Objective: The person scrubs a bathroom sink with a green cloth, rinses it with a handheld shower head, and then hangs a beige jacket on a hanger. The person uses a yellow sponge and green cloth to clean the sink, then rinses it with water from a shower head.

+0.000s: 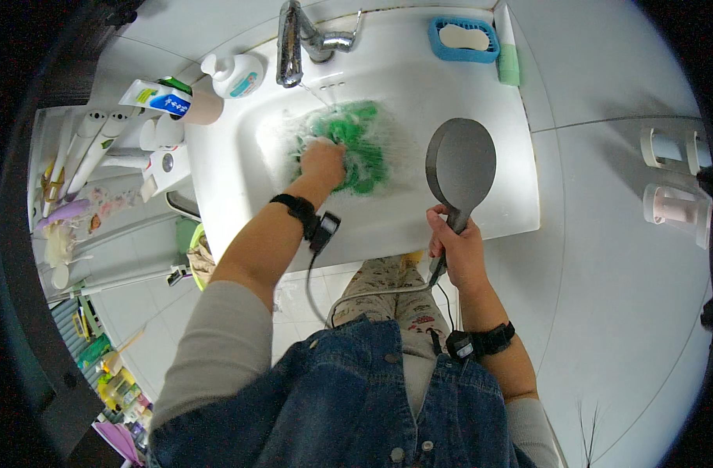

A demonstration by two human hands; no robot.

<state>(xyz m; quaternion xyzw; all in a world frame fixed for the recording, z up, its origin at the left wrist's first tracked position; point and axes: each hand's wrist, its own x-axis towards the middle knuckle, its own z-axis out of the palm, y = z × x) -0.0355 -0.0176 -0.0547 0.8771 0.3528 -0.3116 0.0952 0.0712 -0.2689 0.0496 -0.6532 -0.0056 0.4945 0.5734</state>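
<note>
A wet green cloth (362, 146) with foam on it lies in the white sink basin (415, 105). My left hand (322, 164) presses on the cloth's left part; foam and the hand's back hide its fingertips, so its grip does not show. Water runs thinly from the chrome faucet (292, 52) towards the cloth. In my right hand (456, 245) is the handle of a grey shower head (462, 164), held over the basin's right side with its round, flat back facing up. A hose (386, 291) curves from it in front of my legs.
A pump bottle (239, 76) and a cup (204, 108) with toothpaste tubes stand on the sink's left rim. At the back right are a blue soap dish (435, 44) holding soap and a green-and-white tube (508, 61). A tiled wall (614, 205) borders the sink on the right.
</note>
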